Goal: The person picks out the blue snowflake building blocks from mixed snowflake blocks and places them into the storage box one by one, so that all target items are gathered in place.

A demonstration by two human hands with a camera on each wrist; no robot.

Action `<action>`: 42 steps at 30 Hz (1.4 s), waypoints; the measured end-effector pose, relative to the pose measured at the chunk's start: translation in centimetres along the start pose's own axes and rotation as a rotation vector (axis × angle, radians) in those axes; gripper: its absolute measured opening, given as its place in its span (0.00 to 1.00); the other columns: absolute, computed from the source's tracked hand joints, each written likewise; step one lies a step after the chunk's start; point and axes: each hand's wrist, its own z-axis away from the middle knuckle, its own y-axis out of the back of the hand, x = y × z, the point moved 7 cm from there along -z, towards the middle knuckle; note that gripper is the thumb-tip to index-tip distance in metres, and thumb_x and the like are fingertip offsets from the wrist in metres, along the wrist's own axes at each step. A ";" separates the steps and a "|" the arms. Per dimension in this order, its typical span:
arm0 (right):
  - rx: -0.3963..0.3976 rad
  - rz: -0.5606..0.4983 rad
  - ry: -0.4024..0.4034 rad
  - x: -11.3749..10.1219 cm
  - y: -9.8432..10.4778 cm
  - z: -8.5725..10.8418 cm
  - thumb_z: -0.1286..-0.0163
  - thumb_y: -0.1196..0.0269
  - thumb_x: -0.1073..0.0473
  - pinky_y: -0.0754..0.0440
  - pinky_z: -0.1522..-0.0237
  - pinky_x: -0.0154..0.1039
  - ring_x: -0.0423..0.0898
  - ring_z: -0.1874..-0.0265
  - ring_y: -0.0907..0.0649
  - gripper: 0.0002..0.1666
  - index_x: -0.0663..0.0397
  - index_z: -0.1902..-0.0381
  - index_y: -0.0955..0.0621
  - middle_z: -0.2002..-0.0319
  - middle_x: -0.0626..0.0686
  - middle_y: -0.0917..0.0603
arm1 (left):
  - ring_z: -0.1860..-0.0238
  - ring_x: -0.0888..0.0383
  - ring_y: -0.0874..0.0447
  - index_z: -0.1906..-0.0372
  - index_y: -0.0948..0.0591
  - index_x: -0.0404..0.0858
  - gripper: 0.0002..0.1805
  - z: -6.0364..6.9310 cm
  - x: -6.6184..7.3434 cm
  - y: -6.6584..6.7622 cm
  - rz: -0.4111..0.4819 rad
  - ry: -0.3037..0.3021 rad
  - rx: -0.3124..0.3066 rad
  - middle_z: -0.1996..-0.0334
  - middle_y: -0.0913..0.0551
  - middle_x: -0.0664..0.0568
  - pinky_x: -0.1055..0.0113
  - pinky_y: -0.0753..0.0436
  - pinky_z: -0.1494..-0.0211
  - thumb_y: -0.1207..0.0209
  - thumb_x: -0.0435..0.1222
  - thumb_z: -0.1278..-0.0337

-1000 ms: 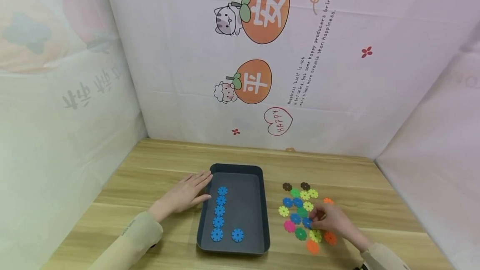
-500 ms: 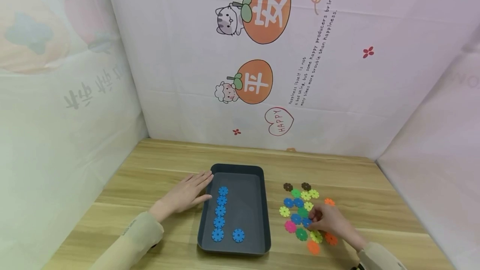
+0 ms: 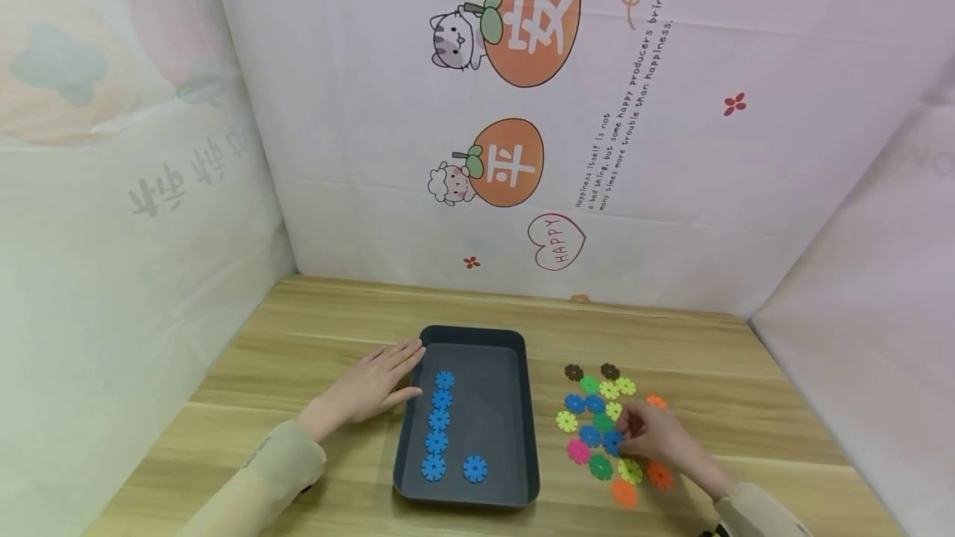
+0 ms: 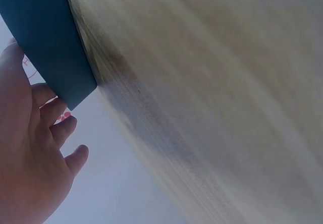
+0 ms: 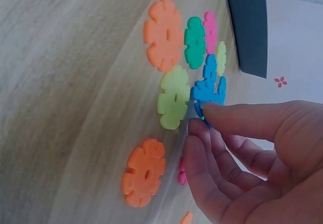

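My left hand (image 3: pixel 370 385) rests with straight fingers on the left rim of a dark grey tray (image 3: pixel 507 404). In the left wrist view its fingers (image 4: pixel 63 130) lie along the tray's side wall (image 4: pixel 48 37). Inside the tray, a column of several blue snowflake discs (image 3: pixel 438 419) runs along the left, and one more blue disc (image 3: pixel 474 468) lies apart near the front. Over the loose discs to the right, my right hand (image 3: pixel 660 437) pinches a blue snowflake disc (image 3: pixel 612 442) by its edge. The right wrist view shows the thumb on this blue disc (image 5: pixel 203 92), with the other fingers curled behind.
Around the right hand lie loose discs: brown (image 3: pixel 573 372), pink (image 3: pixel 578 451), green (image 3: pixel 600 466), yellow (image 3: pixel 567 421) and orange (image 3: pixel 624 493), plus more blue ones (image 3: pixel 589 436). Printed cloth walls (image 3: pixel 373 147) enclose the wooden table (image 3: pixel 336 313) at the back and sides.
The blue disc at the right fingertips shows slightly more of its face than half a second ago. The left hand and the tray stay put; the head view shifts slightly.
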 end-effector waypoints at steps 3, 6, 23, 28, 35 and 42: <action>-0.004 -0.001 0.008 -0.2 0.1 0.0 0.44 0.28 0.65 0.25 0.72 0.29 0.35 0.72 0.25 0.11 0.57 0.68 0.22 0.70 0.49 0.19 | 0.22 0.43 0.44 0.22 0.43 0.39 0.39 0.0 -0.1 0.0 0.000 0.001 0.000 0.22 0.43 0.43 0.42 0.41 0.22 0.54 0.57 0.27; -0.016 -0.008 0.015 -0.6 0.3 0.1 0.42 0.32 0.66 0.23 0.70 0.30 0.36 0.70 0.23 0.08 0.58 0.67 0.22 0.69 0.49 0.18 | 0.22 0.43 0.43 0.22 0.43 0.39 0.39 0.0 -0.1 0.0 -0.003 0.000 0.002 0.22 0.43 0.43 0.42 0.40 0.22 0.54 0.57 0.27; -0.108 -0.167 0.112 -8.1 -0.5 -2.5 0.37 0.33 0.65 0.19 0.70 0.30 0.40 0.69 0.20 0.08 0.62 0.63 0.21 0.66 0.52 0.19 | 0.22 0.42 0.44 0.22 0.42 0.38 0.39 0.1 0.1 0.3 0.007 0.002 -0.006 0.22 0.43 0.43 0.42 0.40 0.22 0.54 0.57 0.27; -0.124 -0.153 0.203 -10.8 -1.3 -3.7 0.39 0.33 0.67 0.19 0.71 0.30 0.41 0.70 0.19 0.07 0.60 0.64 0.20 0.68 0.52 0.18 | 0.22 0.42 0.43 0.22 0.42 0.38 0.39 0.1 0.1 0.2 0.004 0.000 -0.006 0.22 0.43 0.43 0.43 0.40 0.22 0.54 0.57 0.27; -0.187 -0.156 0.270 -14.0 -3.7 -5.0 0.37 0.34 0.68 0.17 0.71 0.33 0.43 0.71 0.17 0.05 0.61 0.65 0.21 0.68 0.53 0.17 | 0.22 0.43 0.43 0.22 0.42 0.39 0.39 0.1 0.1 0.3 -0.004 0.005 -0.006 0.22 0.43 0.44 0.43 0.40 0.22 0.54 0.57 0.27; -0.225 -0.089 0.296 -15.9 -6.7 -6.2 0.39 0.32 0.70 0.19 0.73 0.28 0.36 0.76 0.19 0.06 0.60 0.68 0.21 0.71 0.52 0.16 | 0.22 0.42 0.42 0.22 0.42 0.38 0.38 0.1 0.2 0.3 -0.007 -0.002 0.000 0.22 0.42 0.44 0.43 0.39 0.22 0.53 0.56 0.27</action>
